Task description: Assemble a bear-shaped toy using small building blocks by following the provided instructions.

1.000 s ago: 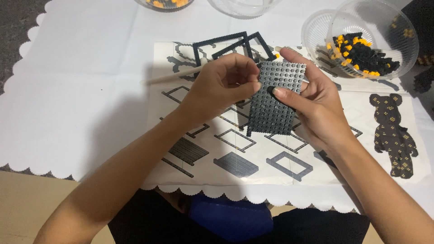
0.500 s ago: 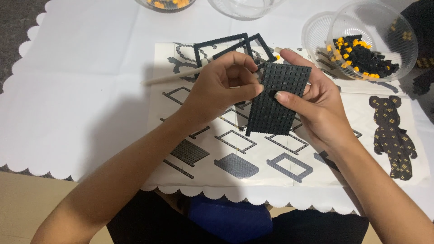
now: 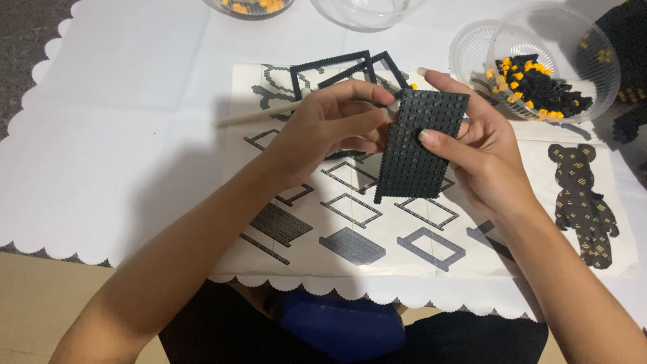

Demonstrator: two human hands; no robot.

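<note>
The right hand holds a black studded plate up in the air, above the paper sheet with building pictures on it. The plate stands nearly upright and leans a little, so its long side runs from top to bottom. The thumb lies across the plate's bumpy face and the other fingers wrap round behind it, so this hand is closed on the plate.

The left hand is just beside the plate, on its left edge. Its fingers are pinched together and touch that edge near the top. A thin pale stick pokes out from this hand toward the left. Whether a tiny piece sits between the fingertips cannot be told.

So the plate lies to the right of the left hand, touching it. Both hands are equally close to it. Well apart, at the far right of the worktop, stands a clear bowl of black and orange bits.
</note>
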